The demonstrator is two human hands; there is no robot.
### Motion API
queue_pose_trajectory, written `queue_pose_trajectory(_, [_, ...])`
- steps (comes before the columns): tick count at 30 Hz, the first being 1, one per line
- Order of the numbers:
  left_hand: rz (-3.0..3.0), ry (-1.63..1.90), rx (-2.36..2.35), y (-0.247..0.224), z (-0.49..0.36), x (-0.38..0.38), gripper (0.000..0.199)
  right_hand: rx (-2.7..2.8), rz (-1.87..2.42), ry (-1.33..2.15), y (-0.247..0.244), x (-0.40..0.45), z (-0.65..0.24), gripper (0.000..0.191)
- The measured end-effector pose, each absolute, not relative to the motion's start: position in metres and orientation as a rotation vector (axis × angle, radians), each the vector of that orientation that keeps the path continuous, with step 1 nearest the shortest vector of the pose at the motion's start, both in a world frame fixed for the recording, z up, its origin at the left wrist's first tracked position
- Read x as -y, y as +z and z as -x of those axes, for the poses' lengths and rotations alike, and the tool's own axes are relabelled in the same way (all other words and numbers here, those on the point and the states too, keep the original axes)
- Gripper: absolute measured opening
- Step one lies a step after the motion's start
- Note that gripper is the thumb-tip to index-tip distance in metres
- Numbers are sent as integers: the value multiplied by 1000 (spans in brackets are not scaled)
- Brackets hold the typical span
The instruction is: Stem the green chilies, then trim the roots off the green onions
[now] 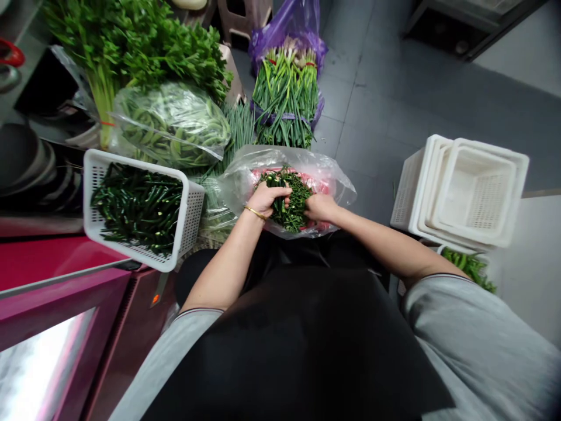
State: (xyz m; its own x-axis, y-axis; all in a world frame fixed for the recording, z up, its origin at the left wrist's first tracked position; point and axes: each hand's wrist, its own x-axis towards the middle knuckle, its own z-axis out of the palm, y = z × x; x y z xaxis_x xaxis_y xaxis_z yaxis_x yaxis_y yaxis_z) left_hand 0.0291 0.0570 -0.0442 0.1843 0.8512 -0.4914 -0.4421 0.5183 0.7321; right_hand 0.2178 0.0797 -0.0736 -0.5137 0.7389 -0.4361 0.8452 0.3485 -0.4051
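Observation:
In front of my lap a clear plastic bag with pink plastic inside lies spread wide around a heap of thin green stems. My left hand, with a gold bangle at its wrist, is closed round several dark green chili peppers over the heap. On the heap's right side rests my right hand, its fingers curled in; what they hold, if anything, is hidden. To my left stands a white plastic basket filled with similar dark green chili peppers.
Beyond the bag lie bundled green stalks in purple plastic. A bag of green pods and leafy greens sit behind the basket. Stacked white baskets stand right, above more green peppers. A red cabinet is left.

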Motion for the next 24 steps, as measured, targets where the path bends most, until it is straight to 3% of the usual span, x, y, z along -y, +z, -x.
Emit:
queue_pose_trajectory(6, [-552,911,-1145,-56,-48,-53,29,-2001,-1891,-1705,-41,-106,-226,28])
queue_pose_trajectory(12, [-545,990,-1159,-58,-58,-49,30,-2525,-1867,-1640,-34,-88,-210,33])
queue_pose_trajectory(16, [-793,1152,-1109,-47,-53,-58,35,-2021,-1845,-2399,-37,-96,-216,39])
queue_pose_trajectory(18, [-892,1100,-1093,-36,-48,-60,36,-1745,-1812,-2581,-40,-102,-220,41])
queue_pose_trajectory(20, [-980,1003,-1081,-19,-35,-55,36,-1708,-1764,-2428,-43,-108,-226,40])
queue_pose_trajectory(24, [-1120,987,-1197,18,35,-25,32,-2151,-1689,-1473,-34,-116,-237,33])
